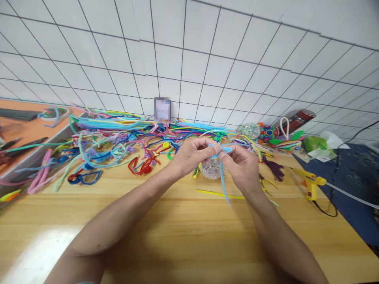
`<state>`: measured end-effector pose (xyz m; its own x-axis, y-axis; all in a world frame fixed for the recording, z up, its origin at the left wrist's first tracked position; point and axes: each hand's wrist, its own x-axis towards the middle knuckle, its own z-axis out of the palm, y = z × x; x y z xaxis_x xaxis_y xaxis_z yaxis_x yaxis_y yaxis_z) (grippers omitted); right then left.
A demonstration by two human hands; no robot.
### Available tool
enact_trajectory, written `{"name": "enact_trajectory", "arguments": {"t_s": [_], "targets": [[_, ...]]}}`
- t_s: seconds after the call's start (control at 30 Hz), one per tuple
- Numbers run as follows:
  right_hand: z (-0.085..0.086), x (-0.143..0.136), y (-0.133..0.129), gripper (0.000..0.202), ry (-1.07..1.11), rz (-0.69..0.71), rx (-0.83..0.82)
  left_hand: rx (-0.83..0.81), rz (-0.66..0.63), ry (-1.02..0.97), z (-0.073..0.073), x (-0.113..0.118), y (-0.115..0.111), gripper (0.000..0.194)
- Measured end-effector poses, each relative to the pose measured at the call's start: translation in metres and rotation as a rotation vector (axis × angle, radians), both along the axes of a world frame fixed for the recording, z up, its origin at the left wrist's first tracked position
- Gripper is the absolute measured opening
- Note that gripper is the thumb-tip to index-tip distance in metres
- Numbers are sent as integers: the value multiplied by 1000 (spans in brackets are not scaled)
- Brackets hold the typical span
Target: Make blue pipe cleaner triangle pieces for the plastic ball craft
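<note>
Both hands meet in front of me over the wooden table, fingers pinched on a light blue pipe cleaner (224,185). My left hand (192,154) grips its bent upper part from the left. From the right, my right hand (242,165) pinches the same piece, and a long tail hangs down between the hands. Just below and behind the fingers sits a clear, faceted ball (210,169), partly covered by the hands. A yellow pipe cleaner (219,193) lies flat on the table under the hanging tail.
Colourful pipe cleaners (118,126) are heaped along the tiled wall, with a phone (162,109) leaning there. A yellow glue gun (312,183) lies at the right edge, its cord trailing. Red-and-blue twisted shapes (142,165) lie left of my hands. An orange surface (29,128) adjoins at left.
</note>
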<state>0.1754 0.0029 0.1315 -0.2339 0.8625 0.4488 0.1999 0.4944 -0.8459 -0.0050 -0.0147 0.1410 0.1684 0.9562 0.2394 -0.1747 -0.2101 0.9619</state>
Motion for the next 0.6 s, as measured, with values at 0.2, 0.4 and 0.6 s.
{"name": "enact_trajectory", "arguments": {"t_s": [0.2, 0.4, 0.6], "targets": [[1, 0, -1, 19, -69, -49, 85, 15, 10, -4, -1, 0, 1, 46], [3, -1, -3, 20, -138, -78, 140, 7, 40, -32, -4, -1, 2, 40], [1, -2, 0, 24, -73, -17, 81, -19, 63, -17, -3, -1, 2, 39]]}}
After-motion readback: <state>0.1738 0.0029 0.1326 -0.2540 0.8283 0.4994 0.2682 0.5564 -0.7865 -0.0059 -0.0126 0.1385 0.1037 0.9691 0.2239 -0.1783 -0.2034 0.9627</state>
